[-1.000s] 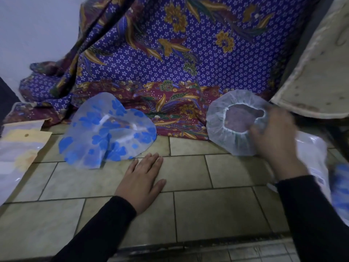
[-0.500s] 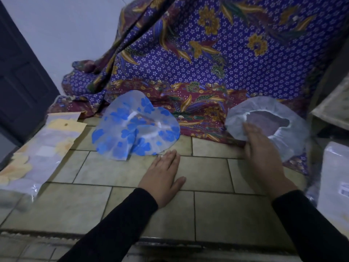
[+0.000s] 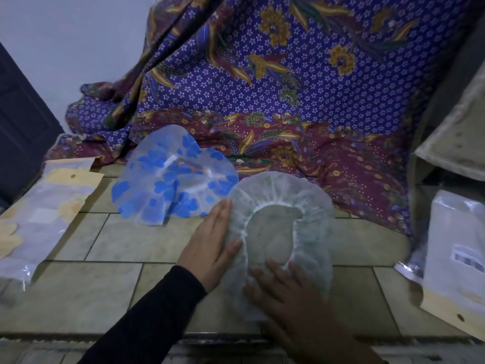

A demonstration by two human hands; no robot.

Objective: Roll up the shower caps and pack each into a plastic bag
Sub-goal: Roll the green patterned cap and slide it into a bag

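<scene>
A white shower cap (image 3: pixel 309 206) lies flat on the tiled floor (image 3: pixel 118 240), its elastic opening facing up. My left hand (image 3: pixel 210 243) lies flat with straight fingers on the cap's left edge. My right hand (image 3: pixel 283 290) presses flat on the cap's near rim, fingers spread. A second shower cap (image 3: pixel 170 182), clear with blue flowers, rests just behind and to the left. Plastic bags with yellow card headers (image 3: pixel 44 203) lie at the left, and another packaged bag (image 3: pixel 456 261) sits at the right.
A purple and maroon batik cloth (image 3: pixel 288 101) hangs and pools behind the caps. A dark door (image 3: pixel 18 127) stands at the far left. A pale slab (image 3: pixel 456 143) leans at the right. The floor drops off at a step edge (image 3: pixel 78 337) near me.
My right hand brought the white cap from the cloth at the right down onto the tiles in front of me. My left hand shifted right onto the cap's edge.
</scene>
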